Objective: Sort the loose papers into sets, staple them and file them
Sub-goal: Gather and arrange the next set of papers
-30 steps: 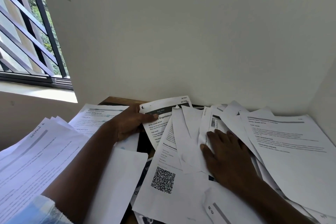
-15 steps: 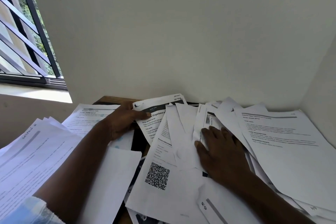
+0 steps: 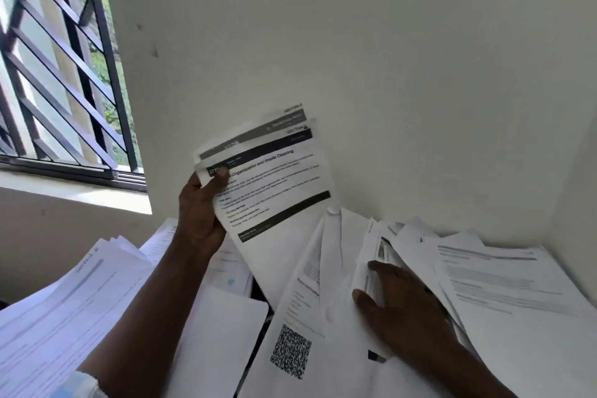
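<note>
Left hand: I see it pinching thin white printed sheets by their left edge, thumb on top, held above the pile.
Right hand: it lies flat, fingers straight, on the loose papers, near right.
Writing: black header bars; I read "Organization" and "Cleaning", the rest blurs. A QR code sheet lies near.
Around: fanned stack near left; barred window far left; white wall behind.
</note>
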{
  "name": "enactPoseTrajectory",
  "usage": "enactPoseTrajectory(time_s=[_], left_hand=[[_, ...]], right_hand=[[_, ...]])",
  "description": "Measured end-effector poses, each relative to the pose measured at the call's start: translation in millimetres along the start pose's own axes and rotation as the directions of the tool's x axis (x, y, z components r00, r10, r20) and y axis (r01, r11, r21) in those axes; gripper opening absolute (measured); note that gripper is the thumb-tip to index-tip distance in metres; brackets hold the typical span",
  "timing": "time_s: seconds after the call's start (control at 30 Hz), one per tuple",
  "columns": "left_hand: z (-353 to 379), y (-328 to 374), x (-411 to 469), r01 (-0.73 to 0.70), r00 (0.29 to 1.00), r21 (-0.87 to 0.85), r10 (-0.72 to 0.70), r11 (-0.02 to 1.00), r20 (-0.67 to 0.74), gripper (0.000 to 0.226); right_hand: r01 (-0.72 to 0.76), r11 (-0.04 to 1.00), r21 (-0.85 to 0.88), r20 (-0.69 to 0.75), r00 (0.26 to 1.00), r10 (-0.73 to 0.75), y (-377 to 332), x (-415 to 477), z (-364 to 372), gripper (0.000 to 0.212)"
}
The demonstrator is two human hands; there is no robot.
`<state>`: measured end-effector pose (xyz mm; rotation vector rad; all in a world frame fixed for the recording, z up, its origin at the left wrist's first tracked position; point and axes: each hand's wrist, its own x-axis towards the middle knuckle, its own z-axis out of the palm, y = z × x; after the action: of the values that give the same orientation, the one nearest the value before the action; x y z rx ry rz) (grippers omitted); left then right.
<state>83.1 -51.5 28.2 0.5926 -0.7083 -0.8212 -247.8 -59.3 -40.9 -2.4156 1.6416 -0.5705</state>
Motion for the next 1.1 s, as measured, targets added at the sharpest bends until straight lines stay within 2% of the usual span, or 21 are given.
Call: enactPoseTrajectory(time_s=[0.07, 0.17, 0.27, 0.37, 0.43, 0.53, 0.67, 0.73, 0.87, 0.93, 1.03, 1.1], left_hand=[[-8.3, 9.5, 4.8, -0.024, 0.999, -0.112, 0.022, 0.993, -0.023, 0.059], [-22.3, 20.7, 6.2, -0.080, 0.996, -0.188, 0.069, 0.979, -0.063, 0.055], [-27.6, 28.2, 3.4, -0.128, 0.988, -0.202, 0.108, 0.971, -0.108, 0.052], [-28.6, 30.9, 1.1, -0.112, 0.985, -0.248, 0.075, 0.962, -0.154, 0.052], [-28.7, 30.4, 2.0, -0.067, 0.990, -0.290, 0.027, 0.955, -0.139, 0.050], [-26.6, 31.3, 1.9, 0.006, 0.998, -0.348, -0.028, 0.938, -0.057, 0.042], [-26.4, 28.8, 2.1, 0.069, 0.997, -0.384, -0.072, 0.921, 0.005, 0.049], [-25.8, 26.3, 1.6, 0.051, 0.999, -0.342, -0.052, 0.938, 0.005, 0.056], [-27.9, 19.9, 4.2, -0.041, 0.999, -0.246, 0.037, 0.968, -0.024, 0.059], [-26.2, 15.9, 4.9, -0.043, 0.998, -0.108, 0.038, 0.993, -0.043, 0.055], [-19.3, 6.3, 5.0, -0.020, 0.998, 0.156, 0.030, 0.988, -0.061, 0.034], [-14.9, 2.1, 3.3, -0.028, 0.997, 0.230, 0.043, 0.973, -0.060, 0.026]], right_hand=[[0.013, 0.985, 0.172, -0.005, 1.000, -0.012, -7.8, 5.4, -8.8, 0.060], [0.126, 0.930, 0.346, -0.147, 0.986, -0.079, -28.6, 22.5, -27.8, 0.055], [0.251, 0.890, 0.381, -0.287, 0.947, -0.145, -60.9, 46.4, -57.6, 0.054], [0.387, 0.860, 0.332, -0.384, 0.888, -0.252, -97.3, 74.5, -82.6, 0.058], [0.442, 0.855, 0.269, -0.380, 0.865, -0.328, -122.2, 94.5, -94.4, 0.063], [0.442, 0.879, 0.177, -0.286, 0.878, -0.384, -159.6, 126.4, -106.1, 0.071], [0.420, 0.866, 0.273, -0.149, 0.907, -0.393, -191.3, 159.8, -110.6, 0.068], [0.414, 0.853, 0.318, -0.101, 0.909, -0.403, -196.0, 169.7, -113.7, 0.058], [0.427, 0.828, 0.364, -0.196, 0.904, -0.380, -198.0, 188.8, -121.9, 0.020], [0.417, 0.781, 0.465, -0.237, 0.908, -0.345, -197.2, 193.0, -129.9, 0.013], [0.392, 0.710, 0.585, -0.270, 0.920, -0.286, -195.4, 197.1, -142.5, 0.012], [0.386, 0.685, 0.618, -0.296, 0.921, -0.252, -193.7, 199.5, -148.2, 0.008]])
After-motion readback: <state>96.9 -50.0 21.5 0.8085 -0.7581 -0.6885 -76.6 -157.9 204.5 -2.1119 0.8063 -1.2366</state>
